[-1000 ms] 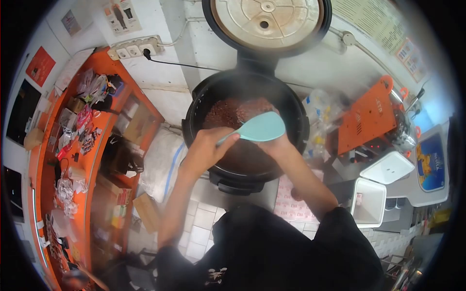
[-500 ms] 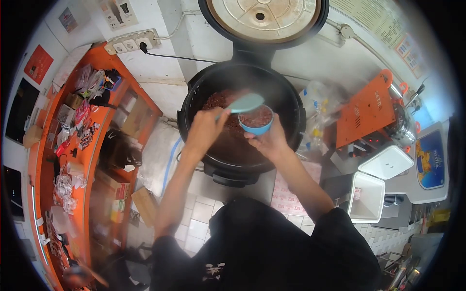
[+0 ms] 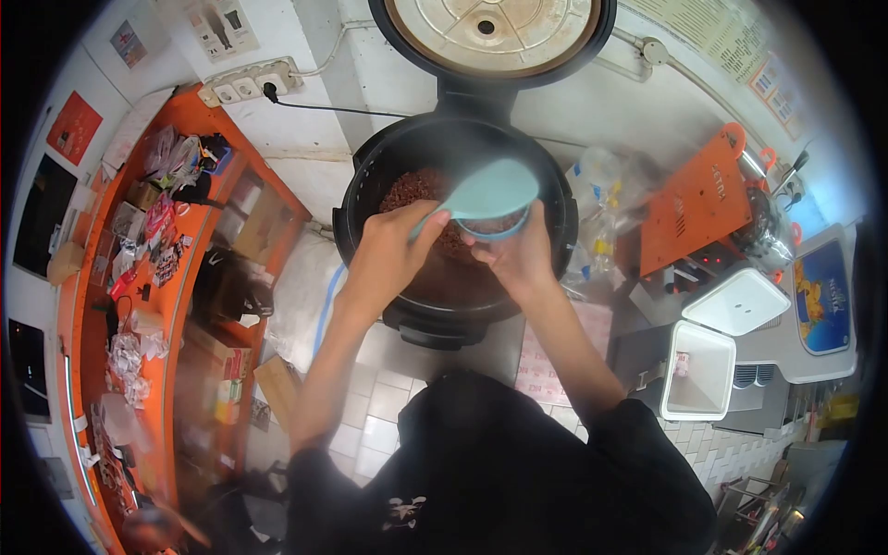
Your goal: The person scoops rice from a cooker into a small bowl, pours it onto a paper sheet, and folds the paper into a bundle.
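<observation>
My left hand [image 3: 387,248] is closed around the handle of a pale turquoise rice paddle [image 3: 496,192]. The paddle's broad blade lies over the far side of a small blue bowl [image 3: 498,237], covering part of it. Reddish-brown rice [image 3: 495,224] shows in the bowl. My right hand [image 3: 523,259] grips the bowl from the right and below. Both hands are above the open black rice cooker [image 3: 444,313], where more reddish-brown rice [image 3: 412,188] is heaped on the left. Steam hazes the pot, and my hands hide part of its inside.
The cooker's raised lid [image 3: 490,32] stands behind it. An orange shelf unit [image 3: 171,356] with wrappers and bags runs along the left. On the right are plastic bags [image 3: 597,208], an orange panel [image 3: 694,203] and an open white bin [image 3: 698,375].
The paddle's blade has shifted right and tipped so its broad face shows, covering more of the bowl. My left hand moved slightly right. The view has shifted a little.
</observation>
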Tool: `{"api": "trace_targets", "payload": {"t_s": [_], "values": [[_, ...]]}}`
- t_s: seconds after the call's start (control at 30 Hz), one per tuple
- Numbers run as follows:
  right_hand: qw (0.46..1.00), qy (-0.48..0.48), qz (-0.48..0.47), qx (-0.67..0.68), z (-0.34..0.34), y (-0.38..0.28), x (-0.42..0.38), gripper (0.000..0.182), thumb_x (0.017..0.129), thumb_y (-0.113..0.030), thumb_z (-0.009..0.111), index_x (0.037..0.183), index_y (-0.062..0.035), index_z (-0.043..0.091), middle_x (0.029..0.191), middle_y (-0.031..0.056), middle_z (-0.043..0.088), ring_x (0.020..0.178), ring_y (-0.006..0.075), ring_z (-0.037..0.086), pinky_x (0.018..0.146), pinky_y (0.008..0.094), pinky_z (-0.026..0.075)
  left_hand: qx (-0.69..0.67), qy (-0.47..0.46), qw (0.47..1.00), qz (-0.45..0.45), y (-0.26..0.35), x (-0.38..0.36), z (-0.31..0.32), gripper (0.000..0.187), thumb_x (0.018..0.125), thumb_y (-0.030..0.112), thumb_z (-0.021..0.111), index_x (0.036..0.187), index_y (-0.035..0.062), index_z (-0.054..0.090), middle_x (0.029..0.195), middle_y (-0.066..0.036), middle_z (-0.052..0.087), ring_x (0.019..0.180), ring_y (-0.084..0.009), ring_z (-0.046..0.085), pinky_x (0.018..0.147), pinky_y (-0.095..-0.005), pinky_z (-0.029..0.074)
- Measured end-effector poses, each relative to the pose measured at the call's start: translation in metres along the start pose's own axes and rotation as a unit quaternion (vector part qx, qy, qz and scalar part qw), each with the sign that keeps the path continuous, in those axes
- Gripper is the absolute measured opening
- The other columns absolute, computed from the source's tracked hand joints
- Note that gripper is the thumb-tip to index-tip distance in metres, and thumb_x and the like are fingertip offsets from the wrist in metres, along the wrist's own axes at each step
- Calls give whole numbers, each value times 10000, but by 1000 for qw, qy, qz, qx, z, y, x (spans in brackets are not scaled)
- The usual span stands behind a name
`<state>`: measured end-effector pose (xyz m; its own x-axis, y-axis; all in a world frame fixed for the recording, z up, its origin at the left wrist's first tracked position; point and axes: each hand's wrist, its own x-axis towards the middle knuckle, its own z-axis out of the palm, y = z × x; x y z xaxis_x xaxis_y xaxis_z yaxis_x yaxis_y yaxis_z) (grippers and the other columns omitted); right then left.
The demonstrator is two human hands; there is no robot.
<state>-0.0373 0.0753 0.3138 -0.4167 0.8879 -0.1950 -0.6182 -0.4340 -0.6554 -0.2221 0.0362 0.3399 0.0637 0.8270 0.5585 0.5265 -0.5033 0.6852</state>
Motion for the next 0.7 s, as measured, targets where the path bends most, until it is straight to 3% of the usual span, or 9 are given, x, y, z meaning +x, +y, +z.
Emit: {"api": "trace_targets", "payload": {"t_s": [0.13,0.23,0.3,0.33,0.43,0.47,0.57,0.63,0.7], "values": [[999,22,-8,32,4,4,-3,525,1040,-500,224,1189,-87,512,990,109,627,728,231,585,474,263,321,93,-30,995,-22,-17,8,-8,252,974,201,624,978,-43,686,785,-227,667,706,-393,661,649,-390,497],[997,67,-7,23,3,5,-1,506,1046,-489,200,1194,-118,512,1005,93,630,745,231,598,498,272,334,45,-18,997,-64,4,7,-14,265,980,213,616,980,-43,683,774,-235,655,697,-400,651,650,-382,494],[994,79,-37,66,6,5,1,468,1042,-474,226,1189,-143,522,1019,79,634,751,228,610,528,293,362,37,-80,996,-22,8,-3,-3,286,997,232,590,984,-41,678,738,-229,630,621,-361,600,634,-365,483],[993,67,-48,82,-3,7,5,463,1028,-487,261,1199,-151,531,1034,70,641,776,225,618,562,297,374,27,-131,986,-104,17,-7,-7,295,1003,242,582,992,-38,675,718,-220,612,578,-332,511,614,-353,470],[997,53,-28,42,-1,7,0,475,1011,-507,289,1208,-153,537,1049,74,644,815,229,625,568,288,368,26,-74,991,-110,25,-4,-25,298,1000,251,588,1000,-34,674,699,-222,587,574,-336,447,601,-348,462],[998,27,-37,38,0,8,-2,503,1008,-526,287,1223,-145,535,1057,79,646,841,239,631,586,300,379,15,-7,994,-109,29,-1,-22,291,992,252,601,1018,-27,679,723,-245,596,579,-346,503,616,-359,468],[995,60,-61,53,16,6,-3,554,1005,-563,293,1256,-128,526,1082,88,649,858,266,645,677,330,432,72,-43,994,-68,15,-6,-4,289,995,248,585,982,-23,686,719,-277,599,635,-453,568,593,-426,462],[996,48,-57,47,7,7,-2,576,1000,-586,299,1273,-131,522,1106,89,650,882,273,650,692,335,440,84,-60,993,-54,7,0,-23,341,1005,288,562,989,-33,677,753,-296,613,704,-451,607,652,-436,478],[997,41,-54,39,-3,3,-13,598,995,-609,305,1290,-134,519,1130,90,652,906,280,656,707,340,448,94,-14,989,-111,0,6,-37,412,993,363,570,1013,-32,686,772,-283,638,739,-441,635,691,-436,498]]}}
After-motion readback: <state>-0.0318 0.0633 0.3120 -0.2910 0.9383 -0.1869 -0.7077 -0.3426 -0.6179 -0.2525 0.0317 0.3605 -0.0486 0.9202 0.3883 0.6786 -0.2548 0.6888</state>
